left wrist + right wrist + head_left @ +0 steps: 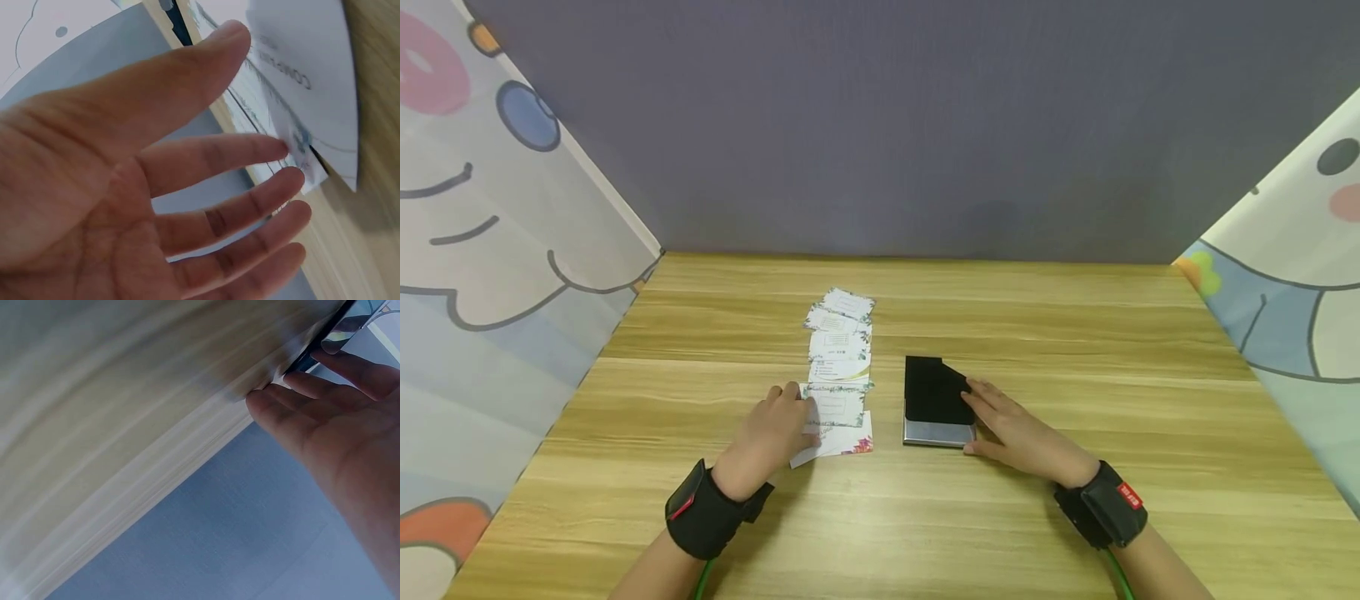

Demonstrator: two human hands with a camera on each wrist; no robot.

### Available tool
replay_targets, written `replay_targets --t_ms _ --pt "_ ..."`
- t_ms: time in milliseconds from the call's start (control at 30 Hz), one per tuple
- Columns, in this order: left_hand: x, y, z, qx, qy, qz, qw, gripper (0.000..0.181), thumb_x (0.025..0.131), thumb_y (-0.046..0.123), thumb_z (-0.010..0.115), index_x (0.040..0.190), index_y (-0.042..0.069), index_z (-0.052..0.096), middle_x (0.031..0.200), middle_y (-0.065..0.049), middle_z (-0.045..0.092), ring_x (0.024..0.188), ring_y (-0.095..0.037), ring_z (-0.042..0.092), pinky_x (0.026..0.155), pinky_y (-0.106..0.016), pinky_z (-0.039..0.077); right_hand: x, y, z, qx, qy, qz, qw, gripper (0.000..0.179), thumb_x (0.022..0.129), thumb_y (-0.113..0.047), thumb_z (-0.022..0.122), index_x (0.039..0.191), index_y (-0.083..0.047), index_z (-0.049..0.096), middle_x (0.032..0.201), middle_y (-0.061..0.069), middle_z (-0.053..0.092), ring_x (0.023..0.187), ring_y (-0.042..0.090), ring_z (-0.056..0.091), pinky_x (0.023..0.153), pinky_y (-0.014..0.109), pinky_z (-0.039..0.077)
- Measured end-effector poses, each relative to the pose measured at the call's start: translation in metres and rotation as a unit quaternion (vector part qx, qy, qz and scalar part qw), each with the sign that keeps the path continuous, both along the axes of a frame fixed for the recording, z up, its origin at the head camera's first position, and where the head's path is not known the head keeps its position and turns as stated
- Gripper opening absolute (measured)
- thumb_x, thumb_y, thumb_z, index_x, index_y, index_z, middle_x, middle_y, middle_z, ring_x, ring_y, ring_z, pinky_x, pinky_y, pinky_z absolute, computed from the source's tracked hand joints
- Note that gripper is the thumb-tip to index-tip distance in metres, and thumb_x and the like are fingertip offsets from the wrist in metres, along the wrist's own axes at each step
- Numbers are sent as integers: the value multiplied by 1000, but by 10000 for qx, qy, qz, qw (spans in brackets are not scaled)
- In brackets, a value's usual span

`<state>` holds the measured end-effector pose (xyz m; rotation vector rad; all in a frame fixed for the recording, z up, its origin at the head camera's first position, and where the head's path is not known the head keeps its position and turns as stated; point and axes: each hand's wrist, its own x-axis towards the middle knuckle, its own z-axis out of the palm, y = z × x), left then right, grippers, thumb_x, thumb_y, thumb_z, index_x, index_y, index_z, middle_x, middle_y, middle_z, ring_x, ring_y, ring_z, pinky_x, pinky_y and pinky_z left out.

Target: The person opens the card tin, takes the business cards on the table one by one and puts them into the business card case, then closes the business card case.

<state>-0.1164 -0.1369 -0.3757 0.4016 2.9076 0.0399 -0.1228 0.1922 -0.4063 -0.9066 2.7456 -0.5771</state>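
Several white business cards (838, 346) with printed borders lie overlapping in a column on the wooden table. My left hand (775, 437) is at the left edge of the nearest cards, thumb low and fingers higher up. In the left wrist view its fingers (250, 206) are spread and loosely bent, with the tips right at a card (306, 56). To the right of the column lies a flat card case (936, 396), black with a silver strip along its near end. My right hand (1018, 433) rests against the case's right side, fingers extended and thumb at its near corner.
A grey panel (917, 133) stands along the table's far edge. Cartoon-printed cloths (505, 225) flank the table on the left and right. Each wrist wears a black strap (703, 512) with a green cable.
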Motion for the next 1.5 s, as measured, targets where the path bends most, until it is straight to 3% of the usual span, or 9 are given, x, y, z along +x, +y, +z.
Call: replay_targets --t_ms 167,400,733,933,1167,1367,1500 --pt "0 2 -1 191 158 -132 9996 31 73 25 76 92 3 67 93 -9 55 84 -25 52 66 -33 46 0 0 1 -12 39 0 10000 68 86 -33 61 136 6 36 146 24 24 133 43 24 101 53 31" --pt "-3 5 -7 374 264 -17 9990 43 72 21 77 101 -4 56 98 -15 58 88 -27 55 69 -34 48 -1 0 0 -4 27 2 10000 69 85 -33 62 136 5 36 147 24 24 134 41 23 102 52 31" --pt "0 9 -8 452 551 -128 9974 48 63 20 82 100 0 59 90 -12 62 77 -26 58 64 -35 49 -1 0 -1 28 8 -25 10000 70 85 -33 62 137 4 35 147 23 23 134 40 23 103 51 30" --pt "-1 7 -9 629 541 -140 9965 55 60 18 84 107 2 59 99 -12 63 82 -27 57 67 -34 49 -1 0 0 62 14 -24 10000 69 85 -34 61 137 4 35 147 22 23 135 40 23 103 51 30" --pt "-1 8 -9 645 665 -277 9953 53 59 15 84 106 3 60 93 -11 65 82 -28 58 70 -37 49 -1 0 1 88 -46 -7 10000 70 86 -36 61 137 4 35 148 22 23 135 40 22 104 51 30" --pt "-3 4 -9 765 602 -301 9948 52 61 13 83 106 3 60 95 -12 59 84 -28 55 69 -37 47 0 -1 1 72 -121 -22 9999 70 86 -36 60 138 3 34 148 21 22 135 39 22 104 51 29" --pt "-9 2 -9 1252 250 -221 9916 44 66 7 80 105 3 60 91 -9 50 79 -21 49 65 -31 43 0 0 1 65 -121 -46 9999 70 87 -38 59 138 2 34 148 20 22 135 38 22 104 51 29"
